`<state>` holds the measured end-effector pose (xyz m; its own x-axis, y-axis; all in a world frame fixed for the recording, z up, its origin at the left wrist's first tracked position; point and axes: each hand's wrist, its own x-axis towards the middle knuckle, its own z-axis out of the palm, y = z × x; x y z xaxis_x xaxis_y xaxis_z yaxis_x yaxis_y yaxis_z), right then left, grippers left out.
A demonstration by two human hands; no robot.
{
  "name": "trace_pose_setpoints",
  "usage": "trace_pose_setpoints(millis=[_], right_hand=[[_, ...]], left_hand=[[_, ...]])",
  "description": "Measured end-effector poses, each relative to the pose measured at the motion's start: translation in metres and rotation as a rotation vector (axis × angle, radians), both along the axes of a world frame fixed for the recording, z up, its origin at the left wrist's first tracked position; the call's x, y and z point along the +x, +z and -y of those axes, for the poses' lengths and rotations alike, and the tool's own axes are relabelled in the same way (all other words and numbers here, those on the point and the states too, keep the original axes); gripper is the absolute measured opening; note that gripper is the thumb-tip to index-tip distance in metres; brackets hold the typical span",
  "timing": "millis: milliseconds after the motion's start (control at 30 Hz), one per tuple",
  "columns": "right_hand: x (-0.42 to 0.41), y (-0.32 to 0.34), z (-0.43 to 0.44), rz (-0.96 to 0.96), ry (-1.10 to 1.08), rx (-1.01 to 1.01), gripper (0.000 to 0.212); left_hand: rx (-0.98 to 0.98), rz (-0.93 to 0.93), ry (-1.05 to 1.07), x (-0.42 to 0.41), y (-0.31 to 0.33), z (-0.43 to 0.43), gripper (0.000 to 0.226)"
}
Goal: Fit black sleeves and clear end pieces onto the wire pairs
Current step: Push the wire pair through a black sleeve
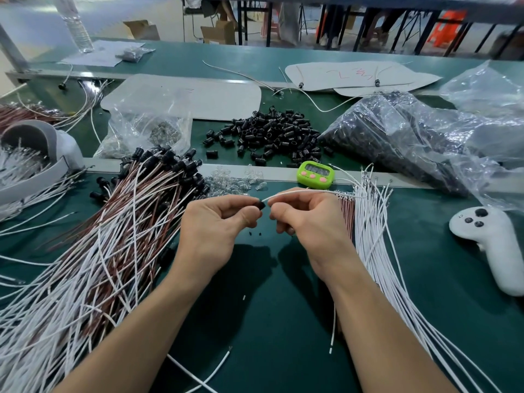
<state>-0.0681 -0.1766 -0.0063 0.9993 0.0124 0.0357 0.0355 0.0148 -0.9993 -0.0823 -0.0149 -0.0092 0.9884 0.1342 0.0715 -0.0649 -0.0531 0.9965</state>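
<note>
Pinching a black sleeve (261, 206) between curled thumb and fingers, left hand (218, 222) faces right hand (306, 219), whose fingertips pinch a white wire (300, 192), over the middle of the table (283, 321). Just beyond lie clear end pieces (235, 181); loose sleeve pile (272, 137) farther, toward the far edge.

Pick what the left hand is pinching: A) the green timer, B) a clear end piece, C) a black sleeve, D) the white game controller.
C: the left hand pinches a small black sleeve at its fingertips, right at the end of the white wire that the right hand holds.
</note>
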Motion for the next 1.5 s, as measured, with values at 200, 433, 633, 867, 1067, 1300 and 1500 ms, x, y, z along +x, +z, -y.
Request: trace_pose_setpoints(millis=[200,433,633,867,1067,1300,1500], right_hand=[[-0.001,0.001,0.001,0.029,0.012,0.004,0.025],[-0.003,0.001,0.000,-0.013,0.028,-0.031,0.024],[0.004,0.007,0.010,-0.159,-0.175,0.294,0.021],[0.007,0.012,0.023,-0.235,-0.107,0.751,0.020],[0.004,0.015,0.026,-0.190,0.102,0.470,0.016],[-0.011,0.005,-0.002,-0.134,0.411,-0.064,0.017],[-0.008,-0.003,-0.003,-0.178,0.346,-0.312,0.018]], left_hand=[[0.003,0.003,-0.097,0.000,-0.002,0.001,0.029],[0.054,-0.042,-0.091,-0.001,-0.005,-0.001,0.036],[0.243,-0.029,0.201,0.001,-0.005,-0.007,0.032],[0.052,0.160,0.312,0.002,0.013,-0.036,0.029],[0.168,0.048,-0.183,0.004,0.018,-0.049,0.031],[0.018,-0.106,-0.120,0.003,0.009,-0.018,0.011],[-0.051,-0.117,0.021,0.005,0.007,-0.017,0.015]])
